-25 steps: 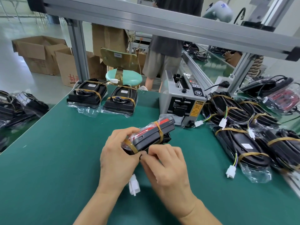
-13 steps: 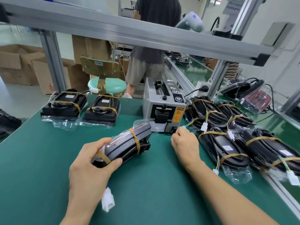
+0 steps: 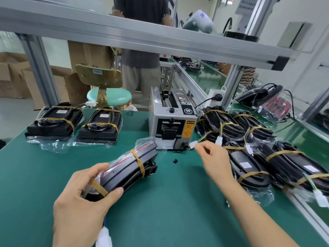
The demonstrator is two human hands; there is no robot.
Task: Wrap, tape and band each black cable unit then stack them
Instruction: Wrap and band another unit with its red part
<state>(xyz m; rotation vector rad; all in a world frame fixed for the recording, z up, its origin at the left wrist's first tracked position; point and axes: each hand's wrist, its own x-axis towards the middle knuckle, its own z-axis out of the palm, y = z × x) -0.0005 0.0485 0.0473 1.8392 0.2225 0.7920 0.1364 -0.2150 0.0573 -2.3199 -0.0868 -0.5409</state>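
My left hand (image 3: 80,202) grips the near end of a black cable unit (image 3: 128,168), tilted just above the green table (image 3: 178,211). The unit is in clear plastic with two tan bands around it. Its white connector (image 3: 105,236) hangs below my wrist. My right hand (image 3: 211,157) is off the unit, stretched toward the grey tape dispenser (image 3: 170,125). Its thumb and forefinger are close together at a small white connector (image 3: 192,144); whether they pinch it is unclear. Two banded units (image 3: 53,122) (image 3: 101,125) lie at the back left.
A pile of several banded black units (image 3: 249,164) fills the table's right side up to the metal rail. A small black scrap (image 3: 175,161) lies in front of the dispenser. A green stool (image 3: 108,95) and a standing person are behind the table.
My right hand let go of the unit and swung right toward the dispenser and the pile. My left hand has kept hold of the unit and lowered it to the left.
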